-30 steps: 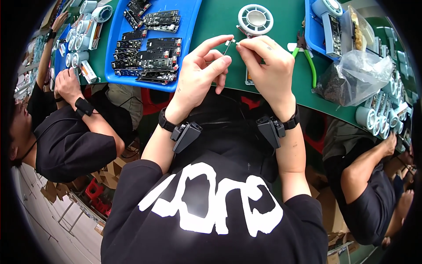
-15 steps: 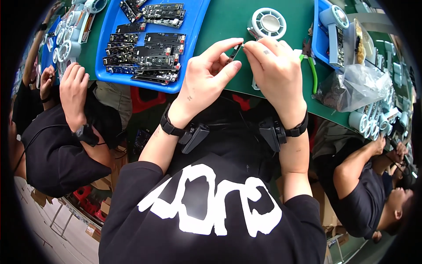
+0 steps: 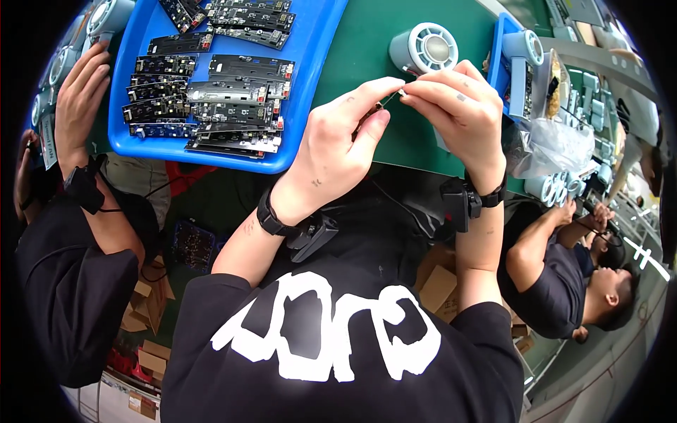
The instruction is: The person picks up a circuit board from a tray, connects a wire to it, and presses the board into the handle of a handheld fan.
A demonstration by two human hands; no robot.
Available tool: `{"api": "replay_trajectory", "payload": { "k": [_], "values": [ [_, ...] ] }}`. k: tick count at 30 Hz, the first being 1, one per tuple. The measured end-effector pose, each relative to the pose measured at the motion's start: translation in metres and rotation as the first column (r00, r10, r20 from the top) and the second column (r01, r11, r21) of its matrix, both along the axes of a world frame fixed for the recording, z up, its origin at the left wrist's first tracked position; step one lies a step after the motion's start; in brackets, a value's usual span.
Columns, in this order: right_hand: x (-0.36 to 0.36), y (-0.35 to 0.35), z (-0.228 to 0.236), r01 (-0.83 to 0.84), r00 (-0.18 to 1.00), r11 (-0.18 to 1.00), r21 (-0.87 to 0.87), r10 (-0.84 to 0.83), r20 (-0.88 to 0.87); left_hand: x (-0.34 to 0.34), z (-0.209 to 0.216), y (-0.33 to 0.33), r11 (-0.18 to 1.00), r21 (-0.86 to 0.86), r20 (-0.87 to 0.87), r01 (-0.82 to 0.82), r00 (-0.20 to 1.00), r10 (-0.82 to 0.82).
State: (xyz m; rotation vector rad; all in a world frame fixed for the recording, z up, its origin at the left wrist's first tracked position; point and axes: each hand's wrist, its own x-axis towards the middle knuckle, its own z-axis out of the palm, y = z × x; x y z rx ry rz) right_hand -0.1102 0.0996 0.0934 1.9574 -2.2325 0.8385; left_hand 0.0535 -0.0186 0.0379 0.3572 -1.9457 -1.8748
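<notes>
Between the thumb and fingers of my left hand (image 3: pixel 335 141) is a small circuit board (image 3: pixel 379 108), mostly hidden by the fingers. My right hand (image 3: pixel 462 109) pinches a tiny pale connector (image 3: pixel 402 93) right at the board's end; whether it is seated cannot be made out. Just beyond my fingertips a light-blue round fan head (image 3: pixel 407 51) with a spoked grille rests on the green table (image 3: pixel 352 53). Its lower part is behind my right hand.
To the left, a blue tray (image 3: pixel 233 163) holds several dark circuit boards (image 3: pixel 250 68). A clear plastic bag (image 3: pixel 553 144) and a blue bin (image 3: pixel 499 53) stand to the right. Co-workers sit on both sides, one hand (image 3: pixel 83 99) near the tray's left edge.
The view has shifted, so the tray now looks larger and further left. My hands stay together at the board and connector. The green-handled pliers no longer show. The left co-worker's hand has moved forward.
</notes>
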Motion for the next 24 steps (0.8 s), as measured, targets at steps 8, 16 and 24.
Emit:
{"api": "replay_trajectory", "payload": {
  "k": [8,16,24],
  "values": [
    [-0.005,0.0,0.004,-0.057,0.998,0.996,0.066,0.057,-0.001,-0.002,-0.002,0.0,0.996,-0.094,-0.054,0.007,0.998,-0.012],
    [0.001,0.006,0.004,-0.029,1.0,0.996,0.087,0.029,0.0,-0.002,0.003,0.001,0.997,-0.062,-0.054,0.05,0.997,-0.054],
    [0.075,0.042,-0.03,0.603,0.784,0.795,-0.06,-0.577,0.231,0.004,0.013,0.007,0.988,0.13,0.084,-0.083,0.994,0.072]
  ]
}}
